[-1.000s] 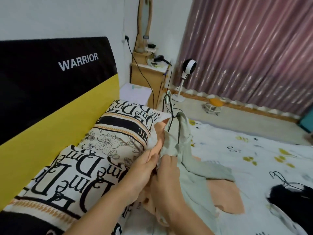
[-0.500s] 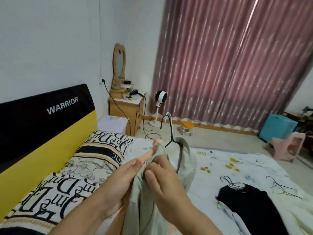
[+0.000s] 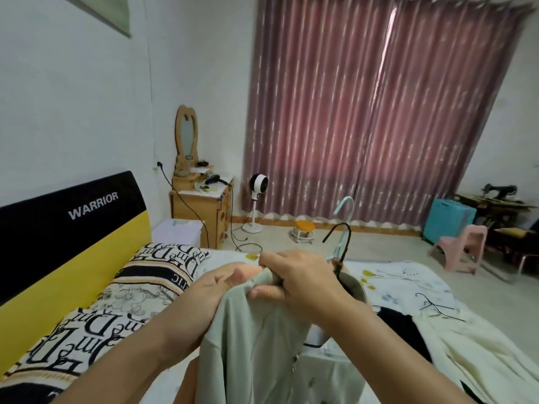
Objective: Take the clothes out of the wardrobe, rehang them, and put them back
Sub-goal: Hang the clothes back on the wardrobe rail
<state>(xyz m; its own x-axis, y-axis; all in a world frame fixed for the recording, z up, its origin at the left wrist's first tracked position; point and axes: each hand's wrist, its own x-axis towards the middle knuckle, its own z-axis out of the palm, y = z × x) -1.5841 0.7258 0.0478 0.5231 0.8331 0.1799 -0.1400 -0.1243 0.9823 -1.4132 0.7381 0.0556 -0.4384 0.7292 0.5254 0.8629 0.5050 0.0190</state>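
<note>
both hands up over the bed [image 3: 408, 284], bunching the top of a pale green shirt [image 3: 256, 339]. left hand [image 3: 213, 290] curled round the cloth at one shoulder, fingers tucked into the fold. right hand [image 3: 297, 278] pinching the collar part just beside it, thumb under and fingers over, close to the neck of a black hanger [image 3: 339, 246]. a light blue hanger [image 3: 344, 217] poking up right behind the black one, hooks nearly side by side. can't tell if the blue one carries the peach cloth [image 3: 189, 377] peeking out under the green shirt. rest of the green shirt hanging down between the arms. black garment [image 3: 402, 325] and cream garment [image 3: 472, 348] lying on the bed to the right, with a spare wire hanger [image 3: 434, 307] on top. no wardrobe in view, so a fair bit of the job left by the look of it. could go wrong here: two hooks so close may catch on each other and tangle. shirt shoulder may slip off the hanger arm if the pinch lets go too soon. soft cloth may bunch up and hang crooked. tugging hard at the collar may stretch it.
</note>
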